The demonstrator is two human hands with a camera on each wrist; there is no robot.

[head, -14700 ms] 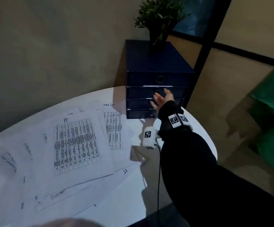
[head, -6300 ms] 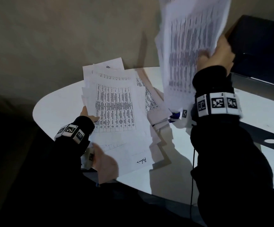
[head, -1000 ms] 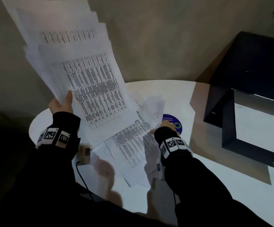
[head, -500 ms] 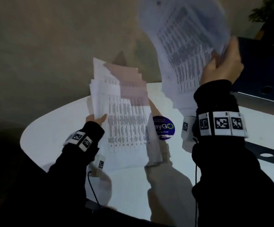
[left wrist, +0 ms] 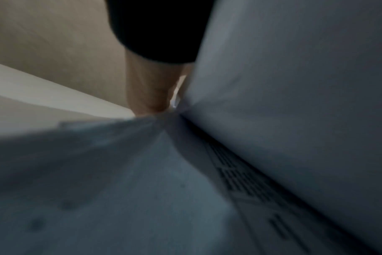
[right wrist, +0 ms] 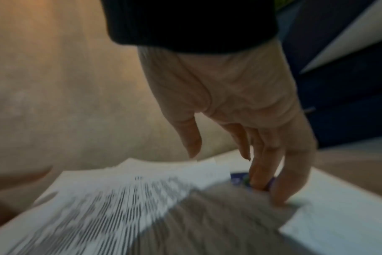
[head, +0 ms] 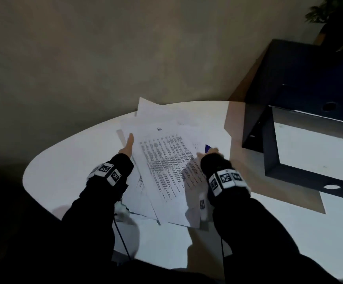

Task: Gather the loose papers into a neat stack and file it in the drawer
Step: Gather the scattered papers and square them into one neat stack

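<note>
Head view: flat left hand (head: 128, 148) against papers (head: 166, 160) beside open drawer (head: 310, 158); right wrist alone shows right hand (right wrist: 236, 107) relaxed, fingertips touching papers.

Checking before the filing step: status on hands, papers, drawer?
Left hand open along the papers; right hand open, fingertips down. Papers on table, still fanned. Drawer open, nothing blocking.

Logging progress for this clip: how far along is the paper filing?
Done: drawer stands open, and papers lie in one uneven pile. In hand: left hand and right hand flank the pile, apparently squaring it. Left: neatening and filing.
</note>
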